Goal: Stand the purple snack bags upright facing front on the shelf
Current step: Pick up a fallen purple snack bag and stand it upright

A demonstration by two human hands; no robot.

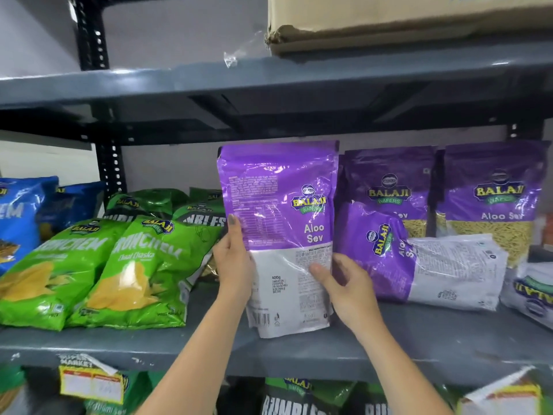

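Between both hands' grip, purple bag stands upright, seemingly back-facing.

One purple snack bag stands upright at the front of the grey shelf, its back panel showing — purple above, white below, with small print and a barcode. To its right a second bag lies on its side, back also outward. Behind that one, two more bags stand upright, fronts forward — clear windows showing yellow sev.
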